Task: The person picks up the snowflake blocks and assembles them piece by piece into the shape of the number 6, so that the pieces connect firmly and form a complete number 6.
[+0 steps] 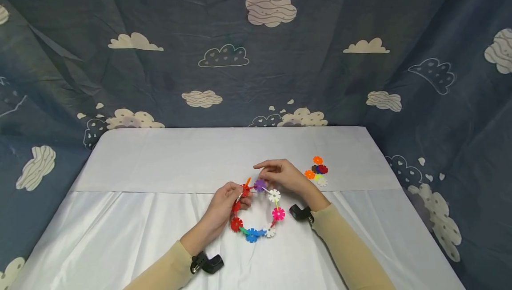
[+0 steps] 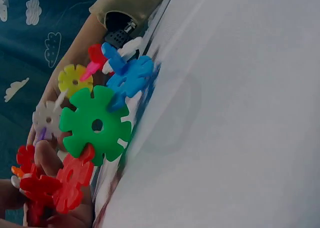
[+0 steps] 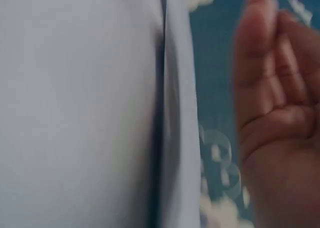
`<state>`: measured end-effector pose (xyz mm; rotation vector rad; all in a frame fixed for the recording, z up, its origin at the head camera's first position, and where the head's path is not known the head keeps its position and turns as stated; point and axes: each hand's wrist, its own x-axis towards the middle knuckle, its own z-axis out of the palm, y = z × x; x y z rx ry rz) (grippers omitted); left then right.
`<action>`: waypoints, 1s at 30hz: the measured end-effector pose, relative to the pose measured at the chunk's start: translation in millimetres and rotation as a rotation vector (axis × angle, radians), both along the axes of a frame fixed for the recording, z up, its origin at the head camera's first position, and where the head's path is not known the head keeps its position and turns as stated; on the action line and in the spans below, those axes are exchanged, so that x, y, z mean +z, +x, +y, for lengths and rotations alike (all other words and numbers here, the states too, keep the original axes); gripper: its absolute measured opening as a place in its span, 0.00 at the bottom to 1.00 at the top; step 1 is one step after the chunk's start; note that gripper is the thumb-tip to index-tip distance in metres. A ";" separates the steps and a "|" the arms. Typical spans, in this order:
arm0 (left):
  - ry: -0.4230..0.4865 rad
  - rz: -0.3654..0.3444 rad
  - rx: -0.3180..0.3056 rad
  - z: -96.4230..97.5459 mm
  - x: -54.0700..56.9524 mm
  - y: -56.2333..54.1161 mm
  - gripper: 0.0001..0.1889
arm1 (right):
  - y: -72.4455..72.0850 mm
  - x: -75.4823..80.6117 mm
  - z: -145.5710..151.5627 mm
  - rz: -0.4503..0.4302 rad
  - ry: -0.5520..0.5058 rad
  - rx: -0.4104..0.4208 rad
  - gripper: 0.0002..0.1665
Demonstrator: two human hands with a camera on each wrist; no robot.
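Note:
A ring of interlocking plastic flower-shaped discs, in several colours, is held up over the white cloth. My left hand [image 1: 222, 201] pinches its left side around the red discs [image 2: 75, 185], where an orange disc [image 1: 248, 180] sticks up. In the left wrist view a green disc [image 2: 80, 110] and a blue disc [image 2: 134, 78] are linked beyond those fingers. My right hand [image 1: 288, 176] is at the ring's upper right, its index finger extended and its thumb close above the purple disc [image 1: 260, 185]. The right wrist view shows that hand blurred, the disc barely in frame.
Loose discs, including an orange one [image 1: 318, 160] and a dark red one [image 1: 323, 169], lie in a small cluster beyond the right forearm. White cloth [image 1: 160, 161] covers the table. A dark blue curtain with clouds [image 1: 180, 14] hangs behind and at both sides.

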<state>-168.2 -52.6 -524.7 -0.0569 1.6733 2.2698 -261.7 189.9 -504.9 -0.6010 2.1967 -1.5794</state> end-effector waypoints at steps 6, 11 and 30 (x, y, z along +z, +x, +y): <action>0.033 -0.054 0.009 2.7 0.1 -0.3 0.06 | -10.8 26.1 74.3 -0.009 0.080 -0.198 0.25; 0.034 -0.030 0.003 1.0 1.6 0.7 0.08 | -14.9 23.4 135.1 -0.032 0.299 -0.267 0.26; -0.190 0.065 0.044 0.4 2.4 0.7 0.25 | -16.4 4.3 137.3 0.046 0.566 -0.211 0.16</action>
